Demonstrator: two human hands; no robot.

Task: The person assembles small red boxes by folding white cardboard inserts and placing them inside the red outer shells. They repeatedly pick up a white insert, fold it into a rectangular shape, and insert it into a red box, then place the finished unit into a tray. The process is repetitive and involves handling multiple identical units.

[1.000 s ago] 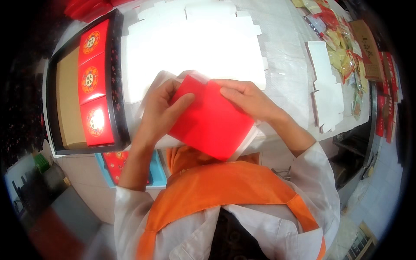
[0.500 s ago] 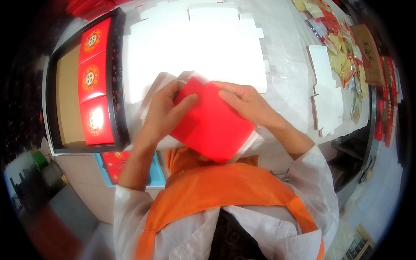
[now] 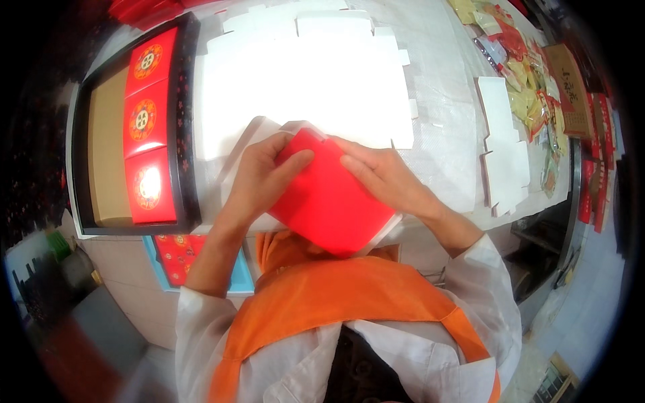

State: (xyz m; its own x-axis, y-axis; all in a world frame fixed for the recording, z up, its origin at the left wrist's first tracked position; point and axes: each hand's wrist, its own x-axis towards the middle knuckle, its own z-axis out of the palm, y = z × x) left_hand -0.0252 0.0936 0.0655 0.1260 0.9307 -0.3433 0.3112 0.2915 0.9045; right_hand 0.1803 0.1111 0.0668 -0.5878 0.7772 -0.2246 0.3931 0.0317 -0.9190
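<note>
A red cardboard box [image 3: 336,205], partly folded and with pale flaps along its edges, is held between my two hands over the table's front edge. My left hand [image 3: 262,171] grips its far left side, the thumb lying on the red face. On the far right side, my right hand [image 3: 379,168] pinches the edge with thumb and fingers. Beneath and beyond the hands lie flat white cardboard blanks [image 3: 302,80]. To the left, a black-rimmed tray [image 3: 185,127] holds red boxes with round gold emblems [image 3: 142,119] in a column along its right side.
On the right lies a narrow white cardboard blank [image 3: 500,151]. Behind it are plastic packets [image 3: 527,87] in a heap and a brown carton [image 3: 568,87]. Below the table's left front sits a light blue container [image 3: 242,269] with red patterned pieces.
My hands and the red box have shifted slightly toward me. Both hands keep their grip, and the box's shape looks about the same.
</note>
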